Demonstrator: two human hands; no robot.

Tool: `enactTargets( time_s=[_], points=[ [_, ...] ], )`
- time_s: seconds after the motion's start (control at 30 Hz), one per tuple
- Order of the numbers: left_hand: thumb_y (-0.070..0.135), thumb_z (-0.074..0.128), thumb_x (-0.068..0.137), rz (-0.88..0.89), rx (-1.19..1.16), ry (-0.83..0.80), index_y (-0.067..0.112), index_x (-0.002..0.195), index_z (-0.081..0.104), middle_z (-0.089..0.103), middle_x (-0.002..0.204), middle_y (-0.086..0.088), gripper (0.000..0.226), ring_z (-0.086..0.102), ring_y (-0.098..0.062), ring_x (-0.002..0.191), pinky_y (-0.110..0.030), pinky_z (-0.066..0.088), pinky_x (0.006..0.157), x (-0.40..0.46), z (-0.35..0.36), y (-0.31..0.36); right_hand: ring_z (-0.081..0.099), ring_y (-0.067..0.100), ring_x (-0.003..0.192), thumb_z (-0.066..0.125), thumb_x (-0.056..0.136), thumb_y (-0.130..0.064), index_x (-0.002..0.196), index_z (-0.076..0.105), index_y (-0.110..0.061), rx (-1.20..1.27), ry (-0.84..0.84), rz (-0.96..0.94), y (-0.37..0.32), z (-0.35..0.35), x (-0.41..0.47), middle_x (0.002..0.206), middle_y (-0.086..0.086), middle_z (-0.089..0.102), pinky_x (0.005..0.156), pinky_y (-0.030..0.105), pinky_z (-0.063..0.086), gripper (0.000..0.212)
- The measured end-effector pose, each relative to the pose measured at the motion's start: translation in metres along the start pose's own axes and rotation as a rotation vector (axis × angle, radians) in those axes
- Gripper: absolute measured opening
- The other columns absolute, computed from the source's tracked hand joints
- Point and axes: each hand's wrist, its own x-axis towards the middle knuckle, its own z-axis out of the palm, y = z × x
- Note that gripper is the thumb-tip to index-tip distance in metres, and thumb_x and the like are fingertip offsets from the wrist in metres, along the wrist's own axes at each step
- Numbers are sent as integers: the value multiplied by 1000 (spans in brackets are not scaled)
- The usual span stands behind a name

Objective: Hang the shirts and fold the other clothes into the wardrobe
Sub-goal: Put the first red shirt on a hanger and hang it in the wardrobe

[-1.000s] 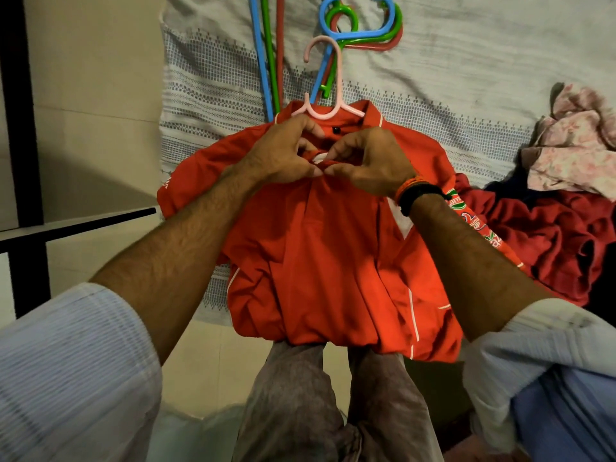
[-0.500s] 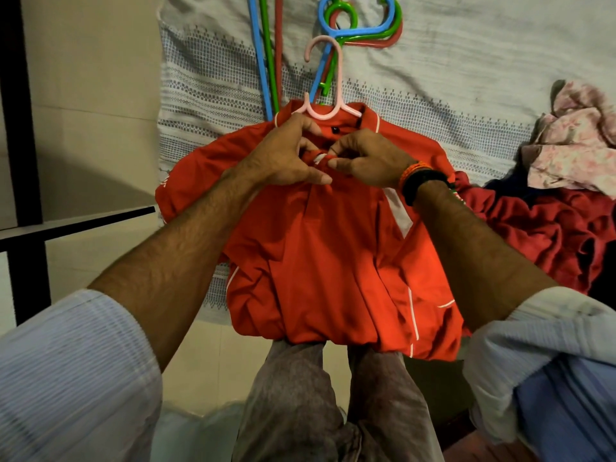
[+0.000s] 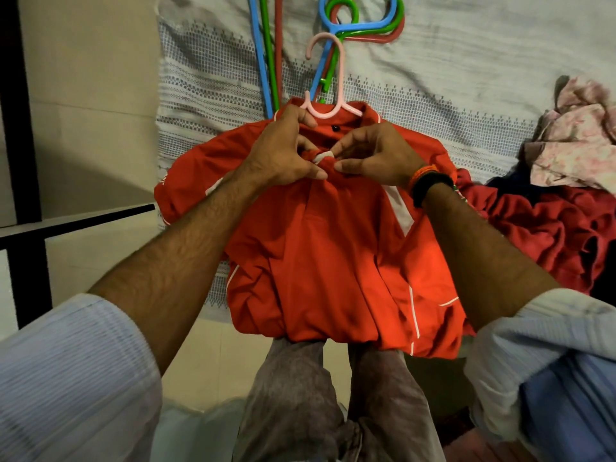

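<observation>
An orange-red polo shirt (image 3: 333, 261) lies face up on the bed with a pink hanger (image 3: 328, 81) inside its collar, the hook pointing away from me. My left hand (image 3: 280, 155) and my right hand (image 3: 376, 155) meet at the shirt's button placket just below the collar. Each hand pinches the placket fabric between thumb and fingers, bunching it around a white edge. One black button shows above my fingers. The shirt's hem hangs over the bed edge against my legs.
Blue, green and red hangers (image 3: 353, 25) lie on the white patterned bedsheet (image 3: 466, 78) beyond the shirt. A dark red garment (image 3: 550, 235) and a pink floral cloth (image 3: 573, 141) are piled at the right. A black frame (image 3: 23, 195) stands at the left.
Both hands stay at the placket and have shifted slightly up toward the collar. My right fingers have spread a little, and the bunched fabric with its white edge shows more between the hands.
</observation>
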Motion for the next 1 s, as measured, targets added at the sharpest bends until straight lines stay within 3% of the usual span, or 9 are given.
enactTargets(
  time_s=[0.13, 0.27, 0.37, 0.43, 0.6, 0.7, 0.77, 0.87, 1.0],
  points=[
    [3, 92, 56, -6, -7, -21, 19, 115, 41, 66, 79, 4, 80, 63, 7, 58, -14, 47, 54, -1, -4, 6, 72, 21, 73, 85, 71, -21, 84, 74, -21, -72, 139, -42, 2, 7, -1, 79, 6, 75, 72, 43, 59, 18],
    [-3, 89, 59, -17, 27, -70, 13, 121, 44, 63, 85, 3, 78, 66, -4, 74, -22, 57, 62, -1, -10, 12, 71, 12, 68, 91, 60, -20, 83, 71, -22, -83, 198, -46, -2, 14, -1, 73, -4, 73, 71, 39, 60, 31],
    [0, 88, 60, 5, 112, -66, 22, 111, 48, 67, 84, 2, 68, 70, -15, 82, -35, 59, 76, 1, -13, 12, 72, 10, 70, 92, 57, -23, 86, 68, -24, -117, 192, -22, -1, 17, 1, 71, -9, 72, 77, 41, 59, 38],
    [7, 90, 59, 19, 204, -39, 25, 107, 50, 68, 82, 7, 65, 69, -11, 78, -36, 58, 78, 3, -13, 10, 71, 7, 73, 90, 55, -28, 88, 67, -28, -157, 199, -17, 0, 19, 0, 74, -11, 73, 84, 42, 56, 41],
    [36, 95, 51, 13, 172, -1, 25, 102, 61, 74, 93, 8, 63, 60, 10, 67, -23, 52, 72, 1, -14, 9, 62, -2, 66, 85, 67, -37, 98, 71, -15, -95, 318, -76, -7, 16, -4, 88, -6, 74, 64, 16, 51, 40],
    [38, 90, 61, 20, 67, 187, 18, 95, 68, 71, 81, 12, 45, 65, 5, 70, -18, 54, 71, -2, -16, 15, 58, -5, 61, 75, 76, -18, 94, 71, -14, -96, 428, -56, -10, 11, -3, 83, -5, 72, 65, 16, 49, 19],
    [35, 84, 70, 16, 134, 366, 18, 92, 68, 67, 77, 13, 32, 66, -3, 74, -21, 53, 74, -1, -19, 20, 63, 3, 68, 67, 76, -18, 92, 70, -19, -150, 511, -26, -12, 6, 0, 79, -7, 69, 74, 29, 55, 16],
    [32, 79, 72, 7, 349, 554, 20, 99, 64, 68, 96, 5, 34, 64, -16, 92, -32, 49, 83, 4, -25, 24, 63, 26, 91, 62, 76, -21, 98, 66, -18, -354, 541, -5, -14, -1, 12, 94, 3, 69, 82, 39, 51, 23],
    [38, 81, 70, -52, 520, 453, 19, 112, 63, 66, 112, -5, 50, 60, -25, 108, -39, 49, 93, 25, -27, 23, 51, 36, 110, 65, 80, -20, 112, 62, -7, -609, 490, -10, -15, -2, 32, 114, 16, 59, 89, 42, 42, 34]
  ],
)
